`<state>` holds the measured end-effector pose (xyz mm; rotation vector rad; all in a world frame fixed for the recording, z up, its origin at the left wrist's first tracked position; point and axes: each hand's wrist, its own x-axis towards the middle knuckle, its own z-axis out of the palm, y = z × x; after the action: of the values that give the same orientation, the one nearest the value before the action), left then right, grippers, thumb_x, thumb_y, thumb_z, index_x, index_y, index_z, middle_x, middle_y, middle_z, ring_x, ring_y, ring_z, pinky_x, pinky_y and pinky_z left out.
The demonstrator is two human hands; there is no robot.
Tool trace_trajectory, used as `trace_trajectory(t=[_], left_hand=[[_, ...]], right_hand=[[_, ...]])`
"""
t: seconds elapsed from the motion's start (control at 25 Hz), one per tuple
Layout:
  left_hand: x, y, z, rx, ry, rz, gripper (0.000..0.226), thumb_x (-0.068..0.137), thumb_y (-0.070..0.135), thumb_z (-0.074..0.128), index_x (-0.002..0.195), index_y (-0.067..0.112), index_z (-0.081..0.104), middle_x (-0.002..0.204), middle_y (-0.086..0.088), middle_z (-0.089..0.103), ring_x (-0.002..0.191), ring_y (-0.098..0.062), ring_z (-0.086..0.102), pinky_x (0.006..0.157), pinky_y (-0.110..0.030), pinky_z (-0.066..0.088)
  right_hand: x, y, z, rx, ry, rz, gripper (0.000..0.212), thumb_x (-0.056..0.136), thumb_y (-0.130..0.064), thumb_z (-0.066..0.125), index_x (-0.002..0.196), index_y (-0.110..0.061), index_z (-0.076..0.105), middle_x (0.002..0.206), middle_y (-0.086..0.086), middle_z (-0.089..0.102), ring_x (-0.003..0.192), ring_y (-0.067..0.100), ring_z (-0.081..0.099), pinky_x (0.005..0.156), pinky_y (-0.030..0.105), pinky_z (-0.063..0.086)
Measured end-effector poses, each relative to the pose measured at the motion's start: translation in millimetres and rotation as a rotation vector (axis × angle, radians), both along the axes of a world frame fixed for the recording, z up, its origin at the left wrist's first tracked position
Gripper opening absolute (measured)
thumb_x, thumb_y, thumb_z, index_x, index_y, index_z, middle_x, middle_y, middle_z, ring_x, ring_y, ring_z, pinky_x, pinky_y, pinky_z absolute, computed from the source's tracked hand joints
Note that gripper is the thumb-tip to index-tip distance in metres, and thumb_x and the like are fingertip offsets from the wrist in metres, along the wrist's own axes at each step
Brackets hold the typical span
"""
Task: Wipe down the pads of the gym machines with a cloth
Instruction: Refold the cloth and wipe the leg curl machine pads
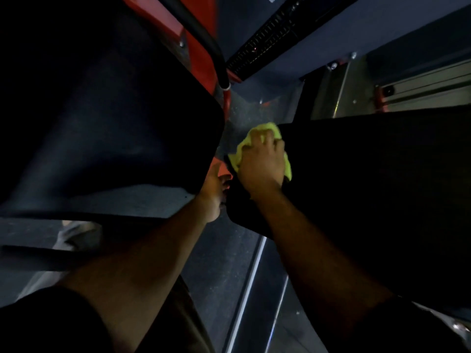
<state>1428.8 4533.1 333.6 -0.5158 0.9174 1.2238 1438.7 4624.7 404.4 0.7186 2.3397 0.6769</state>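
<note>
Right now your right hand (262,161) presses the bunched yellow cloth (265,128) onto the near corner of the black pad (369,187) at frame centre; your left hand (214,194), seemingly open, steadies its edge. Sweep outward with firm, overlapping strokes.

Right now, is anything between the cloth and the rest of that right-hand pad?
Nothing visible. The right hand presses the yellow cloth on the near corner of the black pad, whose dark surface shows bare. The left hand sits beside that edge.
</note>
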Motion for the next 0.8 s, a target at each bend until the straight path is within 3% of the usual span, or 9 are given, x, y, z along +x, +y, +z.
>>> trace_trajectory(t=[0.08, 0.2, 0.28, 0.36, 0.48, 0.56, 0.64, 0.72, 0.8], left_hand=[[2.0, -7.2, -1.1, -0.020, -0.037, 0.016, 0.080, 0.092, 0.074, 0.021, 0.138, 0.017, 0.053, 0.137, -0.009, 0.058, 0.120, -0.029, 0.056, 0.081, -0.034, 0.046], [-2.6, -24.7, 2.4, -0.072, -0.122, 0.109, 0.089, 0.088, 0.078, 0.029, 0.137, 0.008, 0.053, 0.118, -0.015, 0.065, 0.097, -0.030, 0.065, 0.066, -0.033, 0.049], [-1.9, -31.5, 2.7, -0.050, -0.086, 0.056, 0.092, 0.086, 0.081, 0.027, 0.131, 0.006, 0.055, 0.112, -0.015, 0.066, 0.090, -0.028, 0.065, 0.071, -0.034, 0.050], [-3.9, -30.9, 13.6, -0.025, -0.052, 0.001, 0.093, 0.086, 0.082, 0.022, 0.126, 0.007, 0.058, 0.118, -0.014, 0.065, 0.096, -0.026, 0.063, 0.075, -0.035, 0.050], [-5.4, -20.3, 18.1, -0.048, -0.043, -0.030, 0.104, 0.073, 0.091, 0.028, 0.132, 0.010, 0.056, 0.128, -0.014, 0.062, 0.110, -0.029, 0.060, 0.087, -0.040, 0.048], [-1.9, -14.5, 9.1, -0.055, -0.023, -0.004, 0.103, 0.070, 0.093, 0.026, 0.125, 0.013, 0.062, 0.115, -0.008, 0.067, 0.093, -0.022, 0.063, 0.082, -0.035, 0.048], [0.8, -13.8, 1.4, -0.038, -0.012, 0.003, 0.103, 0.074, 0.092, 0.022, 0.120, 0.012, 0.066, 0.104, -0.005, 0.067, 0.068, -0.016, 0.048, 0.066, -0.029, 0.039], [3.1, -14.2, -16.4, -0.048, -0.033, 0.019, 0.105, 0.078, 0.090, 0.020, 0.128, 0.006, 0.058, 0.102, -0.007, 0.062, 0.073, -0.017, 0.046, 0.065, -0.029, 0.036], [4.5, -14.4, -30.0, -0.026, -0.077, 0.061, 0.108, 0.081, 0.087, 0.017, 0.135, -0.001, 0.048, 0.103, -0.010, 0.062, 0.087, -0.020, 0.054, 0.070, -0.031, 0.042]], right_hand=[[14.6, -27.2, -0.8, -0.127, -0.012, 0.000, 0.032, 0.089, -0.044, 0.054, 0.106, -0.023, 0.072, 0.127, 0.001, 0.057, 0.118, 0.030, 0.042, 0.088, 0.043, 0.029], [50.4, -68.7, 24.8, -0.275, -0.035, -0.061, 0.026, 0.077, -0.050, 0.065, 0.089, -0.029, 0.074, 0.108, -0.004, 0.064, 0.110, 0.026, 0.047, 0.092, 0.044, 0.026], [71.1, -77.9, 54.8, -0.276, 0.023, -0.066, 0.018, 0.078, -0.038, 0.065, 0.089, -0.028, 0.074, 0.107, -0.004, 0.065, 0.111, 0.024, 0.048, 0.097, 0.043, 0.024], [71.4, -69.9, 90.4, -0.211, 0.140, -0.143, 0.017, 0.080, -0.024, 0.065, 0.095, -0.026, 0.074, 0.116, -0.002, 0.063, 0.116, 0.023, 0.044, 0.097, 0.045, 0.026], [35.2, -15.2, 118.3, 0.095, 0.350, -0.204, 0.025, 0.077, -0.025, 0.064, 0.100, -0.020, 0.074, 0.129, 0.009, 0.057, 0.123, 0.037, 0.040, 0.097, 0.054, 0.031], [-2.8, 24.2, 104.4, 0.190, 0.325, -0.212, 0.032, 0.083, -0.030, 0.057, 0.110, -0.020, 0.071, 0.134, 0.010, 0.053, 0.130, 0.041, 0.036, 0.103, 0.055, 0.027], [-32.4, 46.2, 62.4, 0.159, 0.157, -0.205, 0.035, 0.091, -0.035, 0.049, 0.118, -0.025, 0.069, 0.133, 0.009, 0.056, 0.132, 0.040, 0.035, 0.108, 0.056, 0.023], [-43.4, 49.8, 10.0, 0.080, 0.026, -0.163, 0.040, 0.095, -0.037, 0.041, 0.124, -0.025, 0.065, 0.135, 0.010, 0.056, 0.133, 0.041, 0.034, 0.111, 0.056, 0.019], [-35.6, 39.5, -35.2, -0.043, 0.065, -0.157, 0.046, 0.100, -0.030, 0.033, 0.140, -0.015, 0.052, 0.150, 0.019, 0.040, 0.143, 0.041, 0.024, 0.118, 0.053, 0.008]])
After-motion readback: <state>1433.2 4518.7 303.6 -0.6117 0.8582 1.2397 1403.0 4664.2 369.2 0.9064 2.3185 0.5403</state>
